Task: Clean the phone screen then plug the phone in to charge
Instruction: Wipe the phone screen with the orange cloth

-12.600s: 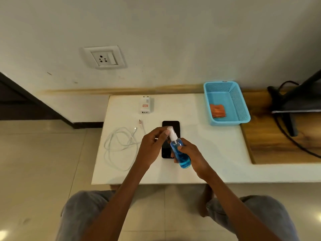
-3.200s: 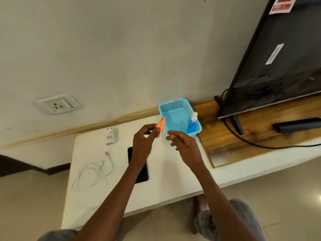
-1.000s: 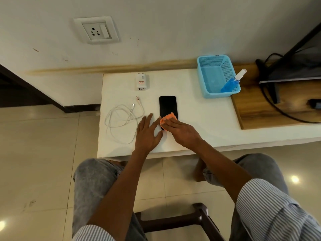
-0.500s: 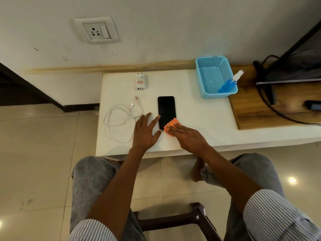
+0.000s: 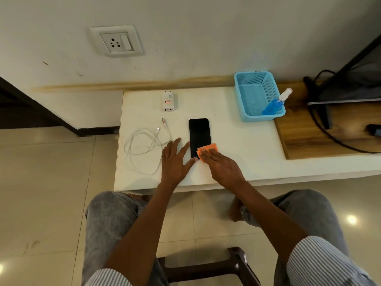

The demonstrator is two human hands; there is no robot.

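Note:
A black phone [image 5: 199, 134] lies screen up on the white table [image 5: 237, 145]. My right hand [image 5: 221, 165] presses an orange cloth [image 5: 206, 152] flat onto the phone's near end, fingers straight. Spread flat on the table just left of the phone is my left hand [image 5: 175, 162], its thumb against the phone's near left corner. A coiled white charging cable [image 5: 144, 146] sits to the left. A white charger adapter [image 5: 168, 101] lies beyond the phone near the wall. The wall socket [image 5: 116, 41] is above the table's left end.
A blue basket [image 5: 241, 100] at the back right holds a blue spray bottle [image 5: 276, 103] leaning on its corner. A wooden board [image 5: 321, 137] with a TV stand and black cables lies to the right. A dark stool [image 5: 206, 267] stands between my knees.
Over the last second my right hand slid the cloth about on the phone's near end, first toward me, then back onto the screen. My left hand stayed flat beside the phone.

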